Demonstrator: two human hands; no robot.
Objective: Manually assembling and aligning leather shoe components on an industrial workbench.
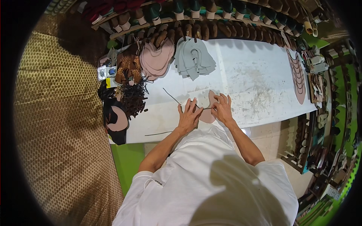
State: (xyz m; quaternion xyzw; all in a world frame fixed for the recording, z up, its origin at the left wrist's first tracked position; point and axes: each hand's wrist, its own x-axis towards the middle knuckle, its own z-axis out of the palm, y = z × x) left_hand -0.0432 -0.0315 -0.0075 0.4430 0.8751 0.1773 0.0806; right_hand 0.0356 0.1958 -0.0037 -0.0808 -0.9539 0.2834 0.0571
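A pink curved shoe-upper piece lies at the table's near edge, partly under my hands. Across it runs a thin dark textured strip. My left hand bears down on its left side, thumb and forefinger closed at the strip, other fingers spread. From the right, my right hand pinches the strip between thumb and forefinger, its other fingers raised. A length of dark strip extends up and left from my left hand; whether it is the same strip is hidden. Another dark strip lies by my left forearm.
Stacked pink pieces and grey pieces, with a tool on top, lie at the back. Leopard-print pieces and dark scraps fill the left. Overlapping pink pieces lie right. Shoe-form racks line the back.
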